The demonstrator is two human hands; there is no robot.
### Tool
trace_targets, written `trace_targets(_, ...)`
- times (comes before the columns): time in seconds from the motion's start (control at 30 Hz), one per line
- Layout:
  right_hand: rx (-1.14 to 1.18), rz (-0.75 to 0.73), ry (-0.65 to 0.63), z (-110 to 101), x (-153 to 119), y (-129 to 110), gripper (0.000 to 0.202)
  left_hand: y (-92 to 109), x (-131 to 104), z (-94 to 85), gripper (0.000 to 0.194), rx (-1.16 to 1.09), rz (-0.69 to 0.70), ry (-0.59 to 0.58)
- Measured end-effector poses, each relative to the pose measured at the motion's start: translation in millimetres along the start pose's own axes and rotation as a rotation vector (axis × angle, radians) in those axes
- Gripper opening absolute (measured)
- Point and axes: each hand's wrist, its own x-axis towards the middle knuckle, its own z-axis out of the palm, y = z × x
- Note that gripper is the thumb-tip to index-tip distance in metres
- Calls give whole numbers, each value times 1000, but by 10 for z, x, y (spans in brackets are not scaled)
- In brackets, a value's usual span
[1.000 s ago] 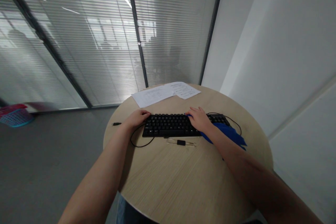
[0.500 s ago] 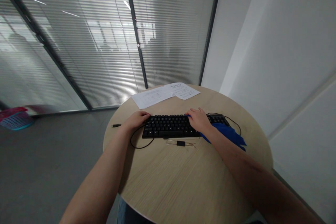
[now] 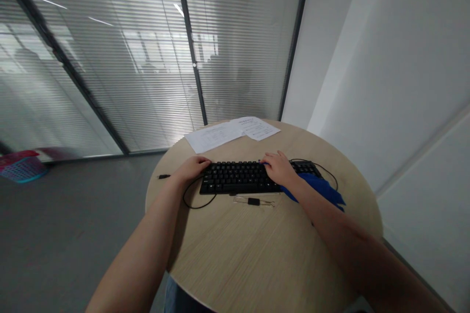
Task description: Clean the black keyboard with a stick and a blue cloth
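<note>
A black keyboard lies across the middle of the round wooden table. At its upper left corner, my left hand grips the edge, thumb on the near side of the fingers. My right hand is over the right part of the keys, its fingers closed on a blue cloth. A bit of blue shows at the fingertips, and the rest of the cloth spreads out under my wrist to the right. Some keys are hidden beneath the hand and cloth.
Printed papers lie at the table's far edge. In front of the keyboard is a small black-and-clear object. The keyboard's cable loops on both sides, with a USB plug at left. A basket stands on the floor.
Both hands keep their places on the keyboard and cloth. Only the view has shifted very slightly.
</note>
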Motion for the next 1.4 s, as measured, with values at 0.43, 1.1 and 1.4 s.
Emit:
trace_targets(0.43, -20, 111, 75, -39, -34, 15, 29, 38, -16, -10, 46, 2, 8, -2)
trace_targets(1.1, -25, 115, 29, -82, -49, 33, 30, -3, 9, 4, 47, 10, 5, -6)
trace_targets(1.4, -40, -8, -24, -35, -39, 153, 33, -3, 3, 11, 43, -24, 9, -7)
